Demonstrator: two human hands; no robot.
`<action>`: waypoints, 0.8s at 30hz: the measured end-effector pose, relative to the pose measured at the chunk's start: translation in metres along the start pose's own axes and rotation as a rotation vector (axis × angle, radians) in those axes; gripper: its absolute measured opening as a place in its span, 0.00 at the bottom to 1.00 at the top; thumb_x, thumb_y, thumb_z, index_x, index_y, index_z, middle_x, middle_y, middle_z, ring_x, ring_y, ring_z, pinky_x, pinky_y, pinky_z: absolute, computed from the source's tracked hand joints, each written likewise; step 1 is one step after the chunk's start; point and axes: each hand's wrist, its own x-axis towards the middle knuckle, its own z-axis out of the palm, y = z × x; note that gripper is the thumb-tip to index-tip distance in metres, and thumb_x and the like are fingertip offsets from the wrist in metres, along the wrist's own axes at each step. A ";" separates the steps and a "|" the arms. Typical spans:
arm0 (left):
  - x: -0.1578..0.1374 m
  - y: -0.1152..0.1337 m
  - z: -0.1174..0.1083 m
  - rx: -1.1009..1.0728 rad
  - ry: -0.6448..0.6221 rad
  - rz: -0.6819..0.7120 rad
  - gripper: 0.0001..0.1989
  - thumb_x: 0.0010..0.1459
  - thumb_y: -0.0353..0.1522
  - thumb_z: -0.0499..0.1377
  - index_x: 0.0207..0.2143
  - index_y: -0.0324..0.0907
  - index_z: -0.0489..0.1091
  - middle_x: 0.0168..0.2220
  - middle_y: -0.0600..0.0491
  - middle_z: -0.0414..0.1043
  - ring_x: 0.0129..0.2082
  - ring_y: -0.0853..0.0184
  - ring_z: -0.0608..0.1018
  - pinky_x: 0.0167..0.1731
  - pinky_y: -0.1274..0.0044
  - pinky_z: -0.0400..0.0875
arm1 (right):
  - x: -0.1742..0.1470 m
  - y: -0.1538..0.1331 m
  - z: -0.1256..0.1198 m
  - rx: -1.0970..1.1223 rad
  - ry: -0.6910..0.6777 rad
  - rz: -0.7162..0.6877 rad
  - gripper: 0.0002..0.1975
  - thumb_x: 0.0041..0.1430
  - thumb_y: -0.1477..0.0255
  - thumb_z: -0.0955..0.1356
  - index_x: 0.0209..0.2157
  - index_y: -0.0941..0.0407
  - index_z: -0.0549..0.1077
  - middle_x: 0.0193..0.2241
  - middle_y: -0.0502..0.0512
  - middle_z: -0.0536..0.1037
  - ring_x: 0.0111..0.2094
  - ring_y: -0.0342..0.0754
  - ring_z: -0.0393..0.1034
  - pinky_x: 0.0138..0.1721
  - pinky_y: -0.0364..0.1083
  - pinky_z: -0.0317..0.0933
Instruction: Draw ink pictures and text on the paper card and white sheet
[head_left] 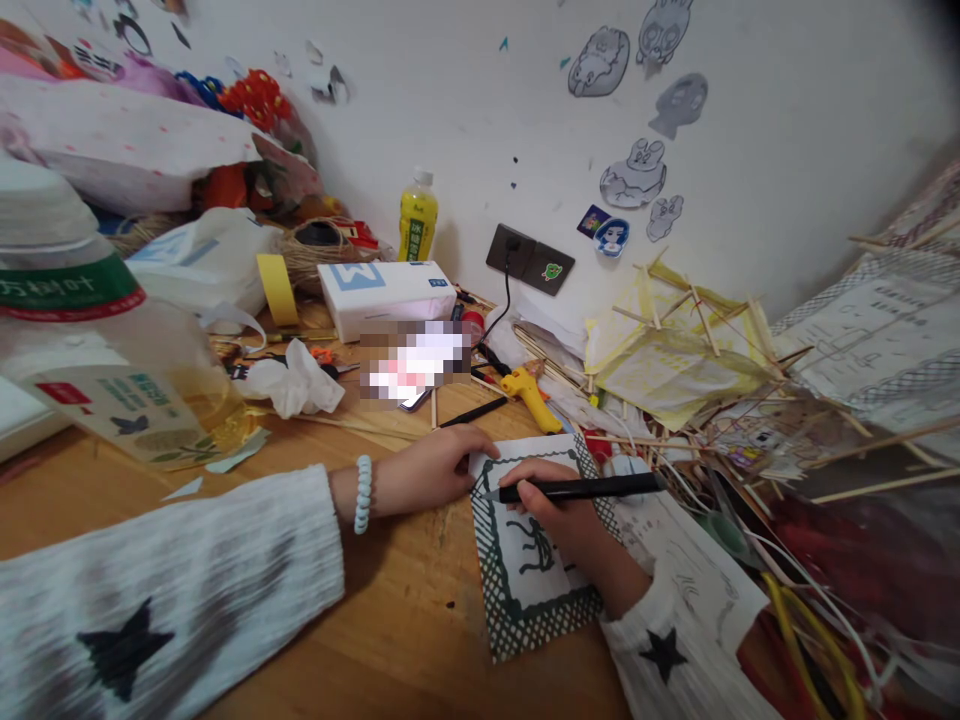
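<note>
The right hand (559,515) pinched a slim black pen (581,489) between its curled fingers, the barrel passing under the thumb and over the knuckles. The pen lay nearly level, its long axis running left to right across the white paper card with a dark cross-hatched border (525,600); its pale tip pointed left and met the card near the upper left corner, while its back end stuck out past the hand beyond the card's right edge. The hand itself rested on the card, covering part of a dark inked figure in the middle.

The left hand (431,468) lay flat on the wooden table (390,620) at the card's upper left corner, fingers pressed together, their tips seemingly on the card's edge, though the view was too soft to be sure. A pale beaded bracelet (363,493) circled that wrist.

Just above the card lay a yellow glue gun (531,393) and a black pencil-like stick (472,412). To the card's right spread a heap of thin wooden sticks and paper frames (675,360).
</note>
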 end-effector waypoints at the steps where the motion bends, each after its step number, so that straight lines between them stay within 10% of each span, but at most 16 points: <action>1: 0.000 0.000 0.000 -0.001 0.000 -0.002 0.21 0.45 0.18 0.56 0.44 0.36 0.72 0.44 0.45 0.73 0.41 0.60 0.75 0.39 0.72 0.71 | 0.000 -0.001 0.000 0.010 -0.022 -0.006 0.10 0.56 0.74 0.63 0.29 0.55 0.75 0.26 0.53 0.78 0.27 0.46 0.72 0.30 0.44 0.67; 24: -0.001 0.002 0.000 -0.003 -0.005 -0.025 0.23 0.42 0.18 0.56 0.44 0.37 0.71 0.44 0.46 0.72 0.39 0.61 0.75 0.36 0.74 0.70 | 0.001 0.005 0.001 -0.123 0.098 -0.009 0.09 0.54 0.75 0.63 0.28 0.56 0.76 0.24 0.52 0.78 0.27 0.46 0.72 0.33 0.45 0.67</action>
